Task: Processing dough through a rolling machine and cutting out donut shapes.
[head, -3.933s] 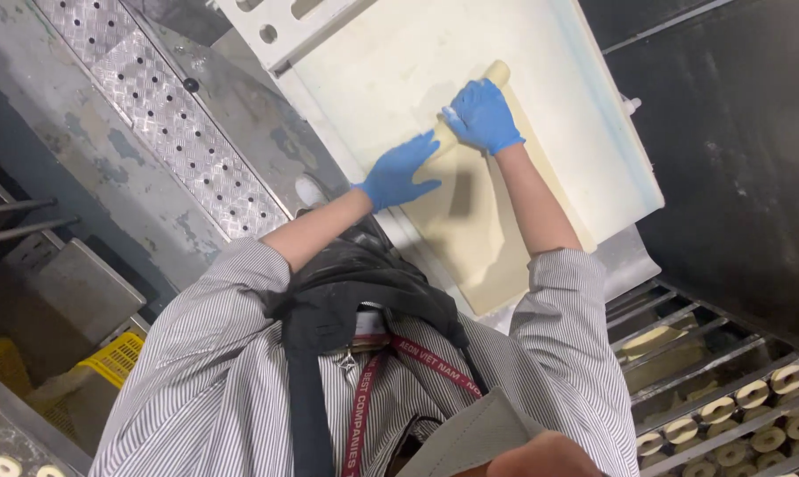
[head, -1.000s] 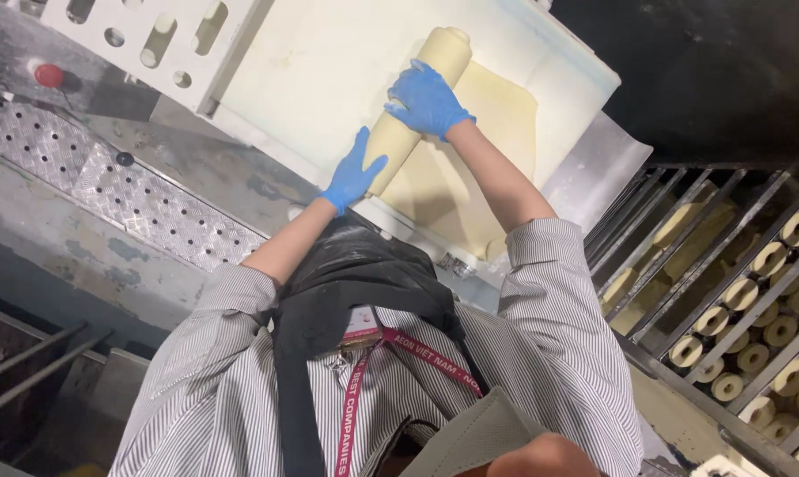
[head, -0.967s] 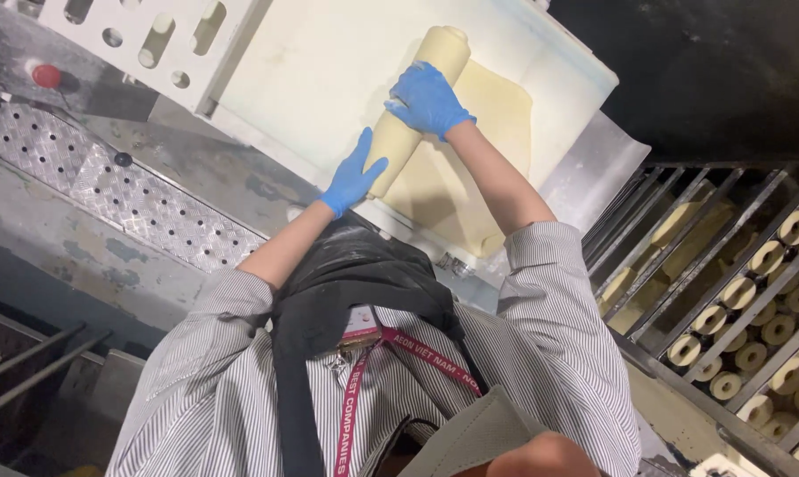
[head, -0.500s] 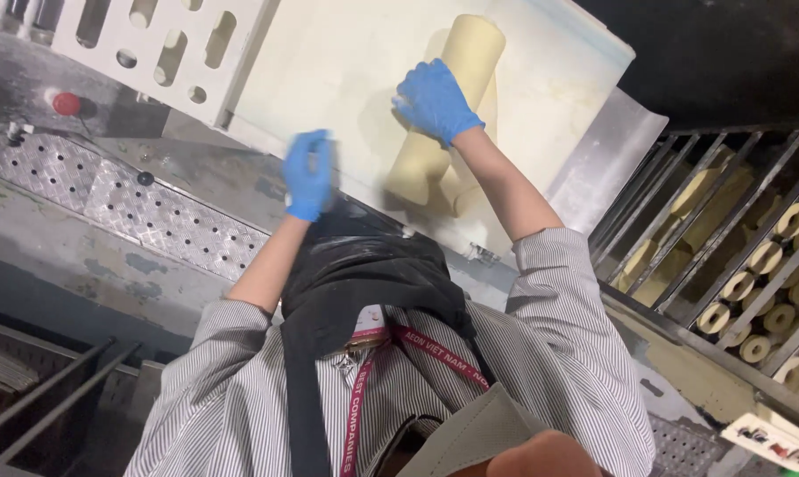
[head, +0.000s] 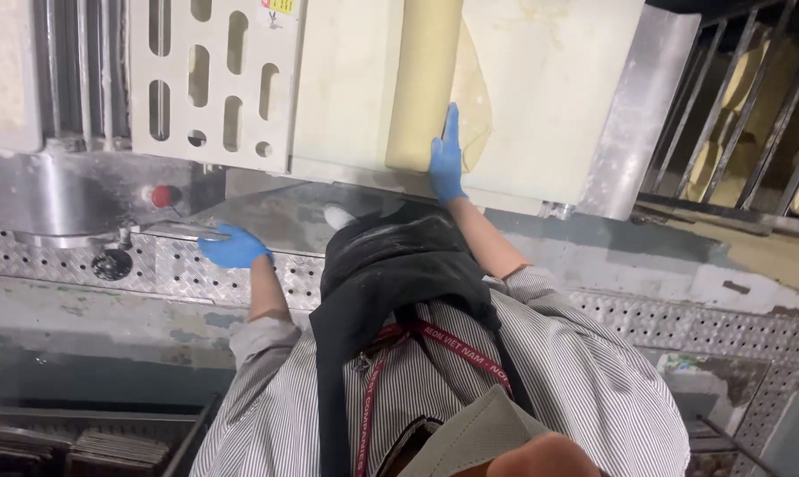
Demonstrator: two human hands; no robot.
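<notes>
Right hand [head: 446, 159], fingers flat, is bracing the dough roll [head: 424, 84], running toward 12 o'clock; left hand [head: 233, 246] is gripping the metal lever [head: 165, 230].

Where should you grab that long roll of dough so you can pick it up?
Probably by its two ends, one hand under each, coming from the sides. The dough roll is long and soft, so holding only the middle could make it sag. Right now the right hand rests flat on its near end, while the left hand holds a metal lever.
</notes>
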